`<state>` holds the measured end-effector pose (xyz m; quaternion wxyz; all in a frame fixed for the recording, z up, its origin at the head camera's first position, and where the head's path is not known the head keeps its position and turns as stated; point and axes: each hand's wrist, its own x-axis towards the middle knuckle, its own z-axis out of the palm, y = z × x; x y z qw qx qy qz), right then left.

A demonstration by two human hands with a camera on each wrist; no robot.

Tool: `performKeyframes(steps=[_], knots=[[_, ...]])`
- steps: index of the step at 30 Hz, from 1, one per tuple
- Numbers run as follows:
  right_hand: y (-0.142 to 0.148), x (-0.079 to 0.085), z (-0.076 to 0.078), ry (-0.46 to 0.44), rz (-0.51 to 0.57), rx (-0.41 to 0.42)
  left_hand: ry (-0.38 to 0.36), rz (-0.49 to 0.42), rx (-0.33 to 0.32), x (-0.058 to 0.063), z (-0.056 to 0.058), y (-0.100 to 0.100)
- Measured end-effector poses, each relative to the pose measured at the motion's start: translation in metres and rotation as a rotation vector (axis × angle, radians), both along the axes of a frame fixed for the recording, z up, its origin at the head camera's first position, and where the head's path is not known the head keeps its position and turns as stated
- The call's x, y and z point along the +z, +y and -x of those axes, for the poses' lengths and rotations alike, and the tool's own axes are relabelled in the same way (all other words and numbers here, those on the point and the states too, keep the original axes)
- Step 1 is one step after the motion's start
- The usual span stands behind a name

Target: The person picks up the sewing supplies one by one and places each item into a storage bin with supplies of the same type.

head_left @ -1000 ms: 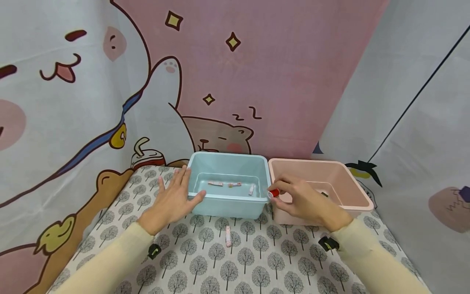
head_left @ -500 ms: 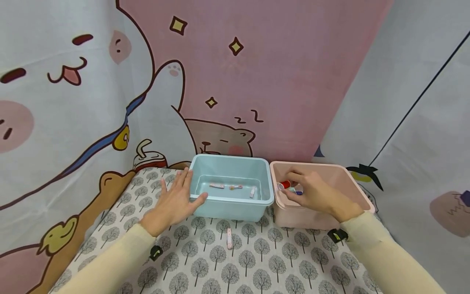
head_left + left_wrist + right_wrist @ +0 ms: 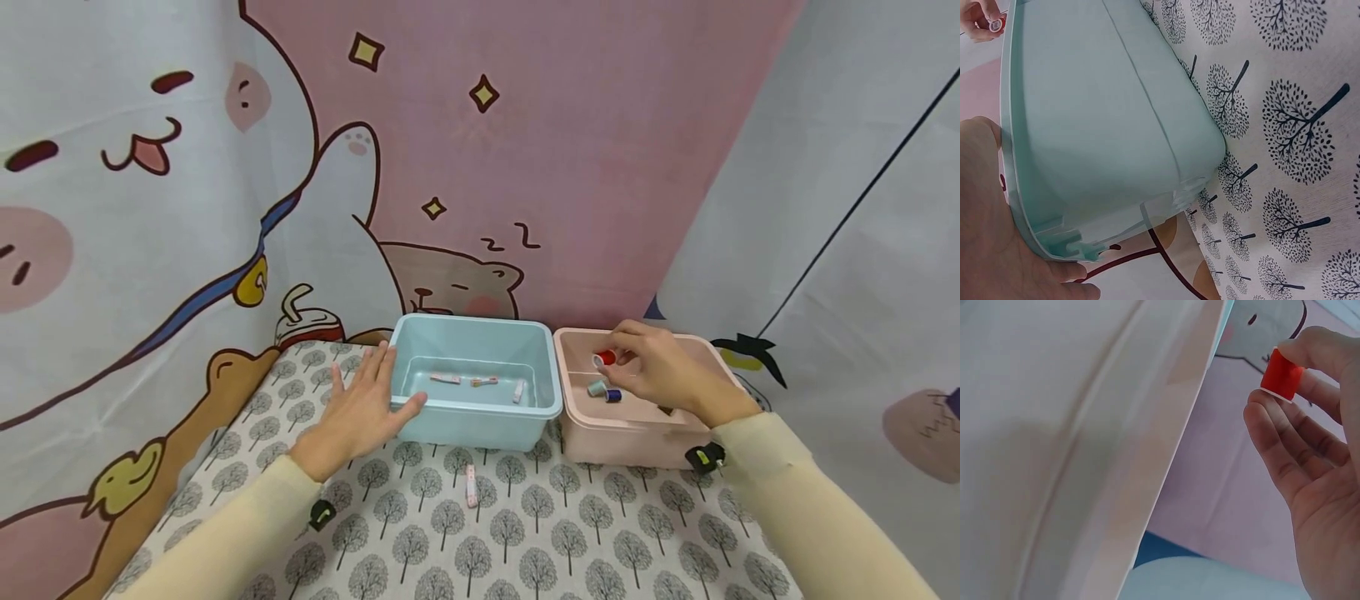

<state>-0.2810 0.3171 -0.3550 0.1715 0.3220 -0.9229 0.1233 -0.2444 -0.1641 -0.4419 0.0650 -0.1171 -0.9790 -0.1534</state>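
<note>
My right hand pinches a red thread spool between thumb and fingertips above the pink bin. The right wrist view shows the red spool with its pale rim. Below my hand lie a mint spool and a dark blue spool on the bin's floor. My left hand rests, fingers straight, at the left end of the light blue bin. In the left wrist view its fingers and thumb lie along the bin's rim.
Three small, narrow pink-and-white things lie inside the blue bin, one a patterned piece. A similar narrow piece lies on the tree-print tablecloth in front. Both bins stand side by side before a cartoon-printed curtain.
My right hand has carried the red spool rightward from the gap between the bins to over the pink bin, uncovering the mint and blue spools. The left hand stays at the blue bin.
</note>
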Motion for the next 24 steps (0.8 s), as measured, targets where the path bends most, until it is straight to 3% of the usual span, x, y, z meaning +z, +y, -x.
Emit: performKeyframes(steps=[10,24], knots=[[0.022,-0.004,0.024,-0.019,0.073,0.016,-0.006,-0.009,0.002,0.000,-0.001,0.001],[0.048,0.000,0.049,-0.170,0.069,-0.115,0.001,-0.007,0.006,-0.001,-0.001,0.001]])
